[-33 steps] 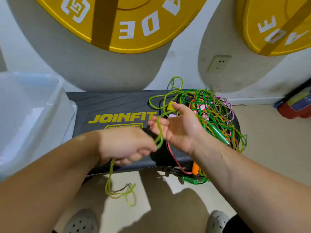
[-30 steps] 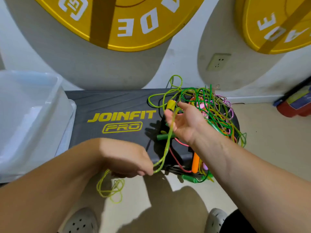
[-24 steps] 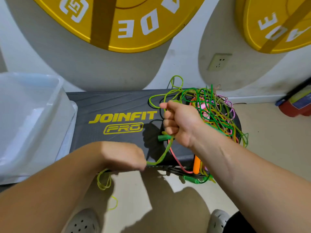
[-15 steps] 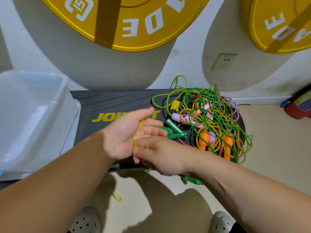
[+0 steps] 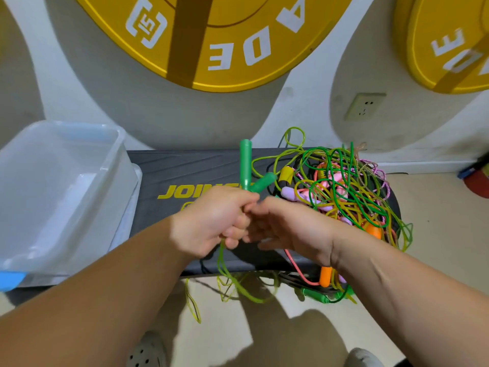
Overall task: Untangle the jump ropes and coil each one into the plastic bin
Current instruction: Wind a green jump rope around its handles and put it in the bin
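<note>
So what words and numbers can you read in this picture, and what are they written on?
"JOIN" in yellow on the black step board; the left hand, gripping the green handles, hides the rest.
"15", upside down, in a white badge on the big yellow disc.
"ADE", upside down, white, on the same disc; its start is out of frame.
Second yellow disc: an upside-down "E"; the other letters are cut off and unreadable.

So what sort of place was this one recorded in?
Most likely a gym or home workout room. Large yellow round weight plates stand against the wall, a black plastic step platform marked JOINFIT sits on the floor, and a tangle of coloured jump ropes lies on it.
</note>
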